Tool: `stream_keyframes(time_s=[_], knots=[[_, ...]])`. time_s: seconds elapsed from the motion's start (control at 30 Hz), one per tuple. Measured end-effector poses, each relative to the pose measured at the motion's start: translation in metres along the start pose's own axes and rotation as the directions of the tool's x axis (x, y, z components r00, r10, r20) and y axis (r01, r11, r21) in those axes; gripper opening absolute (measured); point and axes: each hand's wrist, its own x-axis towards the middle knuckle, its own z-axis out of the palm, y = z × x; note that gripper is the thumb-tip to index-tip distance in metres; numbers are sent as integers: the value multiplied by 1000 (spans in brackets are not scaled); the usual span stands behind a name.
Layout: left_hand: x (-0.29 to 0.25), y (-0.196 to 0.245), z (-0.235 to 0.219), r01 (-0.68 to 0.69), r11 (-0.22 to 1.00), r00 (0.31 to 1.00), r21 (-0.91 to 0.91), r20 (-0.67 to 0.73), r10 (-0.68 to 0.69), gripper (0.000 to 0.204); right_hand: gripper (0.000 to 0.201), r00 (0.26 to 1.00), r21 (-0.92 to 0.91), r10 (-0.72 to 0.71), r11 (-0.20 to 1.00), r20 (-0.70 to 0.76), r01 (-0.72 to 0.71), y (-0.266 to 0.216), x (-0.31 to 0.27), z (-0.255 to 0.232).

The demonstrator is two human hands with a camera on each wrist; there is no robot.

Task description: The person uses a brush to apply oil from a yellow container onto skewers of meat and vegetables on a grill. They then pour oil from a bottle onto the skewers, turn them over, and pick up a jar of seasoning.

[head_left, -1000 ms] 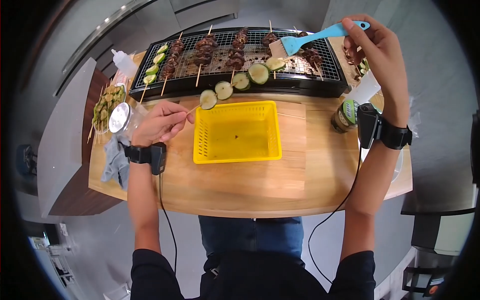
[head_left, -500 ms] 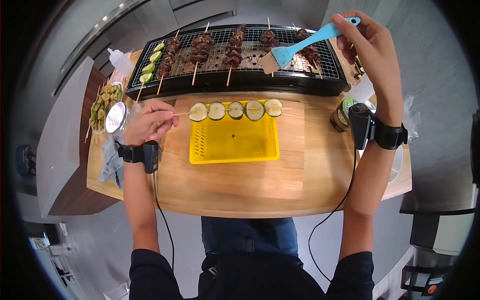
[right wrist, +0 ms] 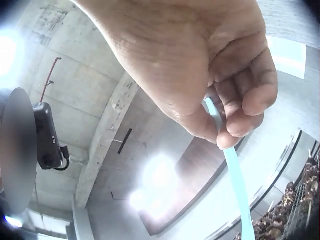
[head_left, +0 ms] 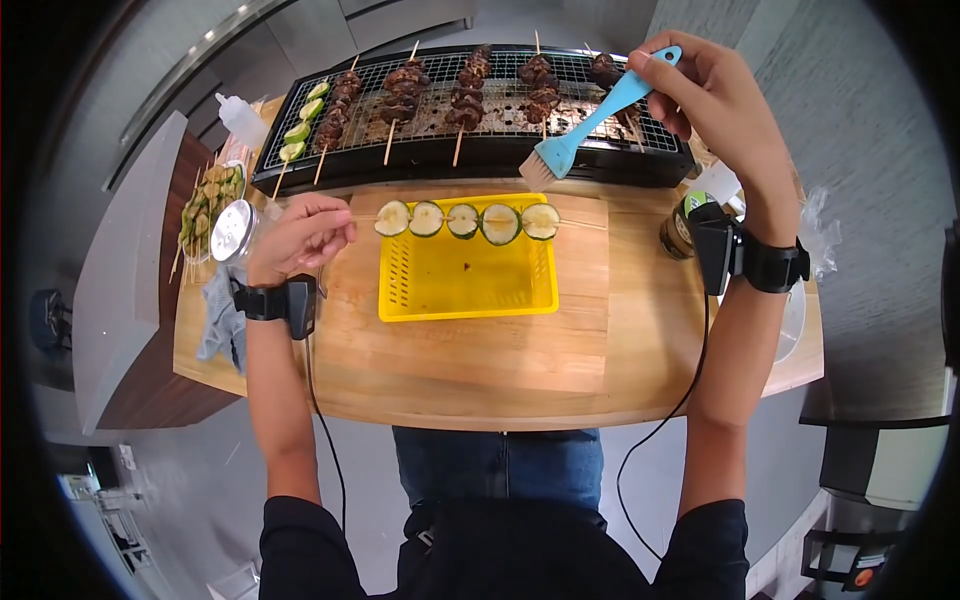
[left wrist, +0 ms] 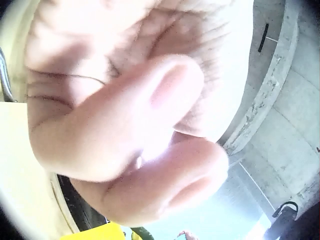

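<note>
My left hand (head_left: 304, 238) pinches the end of a wooden skewer threaded with several zucchini slices (head_left: 500, 224). The skewer lies level over the far part of a yellow basket (head_left: 468, 290), pale cut faces turned up. My right hand (head_left: 708, 98) grips a light blue basting brush (head_left: 606, 112) by its handle, bristles pointing down and left, just above and right of the slices. In the right wrist view the blue handle (right wrist: 237, 185) runs out between thumb and fingers. In the left wrist view the curled fingers (left wrist: 155, 190) hide most of the skewer.
A black grill (head_left: 480, 160) with several meat skewers and one of zucchini stands behind. At left are a plate of skewers (head_left: 212, 215), a silver-lidded jar (head_left: 233, 232), a squeeze bottle (head_left: 240, 118) and a grey cloth (head_left: 222, 318). A dark jar (head_left: 678, 235) stands at right.
The zucchini skewer has swung from a slant to level above the basket, as my left hand drew a little leftward. My right hand has brought the brush down and left, off the grill toward the slices.
</note>
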Motion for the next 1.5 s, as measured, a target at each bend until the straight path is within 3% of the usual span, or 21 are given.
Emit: stream_keyframes(time_s=[0.07, 0.2, 0.27, 0.37, 0.43, 0.53, 0.6, 0.67, 0.77, 0.87, 0.93, 1.03, 1.1, 1.17, 1.23, 1.3, 1.43, 1.5], knots=[[2, 0, -3, 76, 995, 988, 66, 126, -84, 28, 25, 1000, 1, -21, 1000, 0, 21, 1, -1, 1], [2, -1, 5, 65, 992, 992, 104, 105, -76, 34, 26, 999, 21, 11, 1000, 35, -11, -6, -2, 8], [2, -3, 3, 63, 988, 997, 141, 29, -67, 34, 26, 998, 25, 20, 999, 57, -21, -7, -3, 9], [2, -4, 1, 66, 987, 995, 143, 62, -76, 33, 25, 994, -32, 66, 997, 91, -63, -7, -4, 8], [1, -1, 2, 82, 988, 995, 131, 54, -90, 33, 22, 994, -224, 89, 972, 66, -72, -8, -4, 0], [1, -2, 4, 100, 990, 994, 103, 29, -104, 33, 25, 997, -284, 79, 957, 26, -69, 7, -3, -9], [2, -4, -2, 104, 990, 994, 91, 13, -106, 34, 25, 998, -265, 69, 962, 6, -65, 11, -3, -11], [4, -6, -10, 110, 993, 987, 42, 115, -114, 23, 26, 998, -242, 54, 969, -15, -56, 9, -3, -12], [5, -7, -11, 108, 993, 985, 52, 129, -113, 24, 26, 994, -152, 100, 983, -41, -105, 4, -5, -9], [6, -8, -12, 105, 993, 984, 62, 140, -113, 25, 27, 1000, -145, 16, 989, 13, -14, 6, -4, -10], [6, -8, -12, 105, 993, 985, 55, 129, -111, 26, 28, 986, -244, 99, 968, 132, -65, 7, -4, -17], [6, -8, -12, 101, 994, 986, 45, 130, -106, 25, 28, 996, -374, 44, 927, 72, -14, 12, -10, -28], [5, -7, -8, 100, 994, 984, 41, 145, -105, 25, 28, 998, -364, 26, 931, 52, -5, 9, -11, -27], [4, -4, 1, 111, 991, 992, 72, 51, -115, 34, 28, 1000, -355, 8, 935, 28, 3, 5, -12, -23], [3, -3, 2, 111, 991, 993, 71, 42, -114, 34, 26, 997, -223, -32, 974, 74, 48, 2, -12, -17], [4, -6, -2, 109, 992, 993, 66, 31, -112, 33, 26, 995, -255, -30, 965, 100, 55, 8, -10, -16], [6, -12, -16, 92, 995, 986, 25, 139, -95, 23, 26, 997, -406, 40, 914, 72, -8, 7, -10, -20], [6, -12, -15, 89, 996, 984, 24, 152, -92, 22, 27, 997, -348, 23, 938, 77, 5, 3, -11, -18]])
